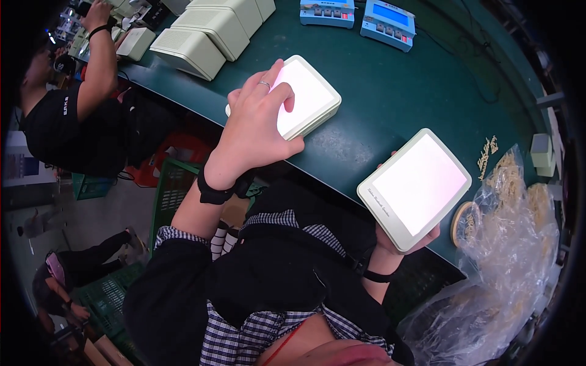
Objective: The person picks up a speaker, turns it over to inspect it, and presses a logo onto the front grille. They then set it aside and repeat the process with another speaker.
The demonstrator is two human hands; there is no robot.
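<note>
A cream speaker (317, 91) with a glowing panel lies on the green table's near side, face up. My left hand (259, 116) is laid across its left end, thumb at the near edge and fingers bent over the panel and far side. A ring sits on one finger. To the right, my right hand (427, 236) holds up a second cream speaker (390, 221) from behind, its bright panel tilted up. Most of that hand's fingers are hidden behind the speaker; a fingertip shows at its far left edge.
Several cream speakers (210, 39) stand in a row at the back left. Two blue devices (387, 24) with screens sit at the back. On the right are a clear plastic bag (513, 244) and a tape roll (462, 224). A green crate (174, 189) and co-workers are at left.
</note>
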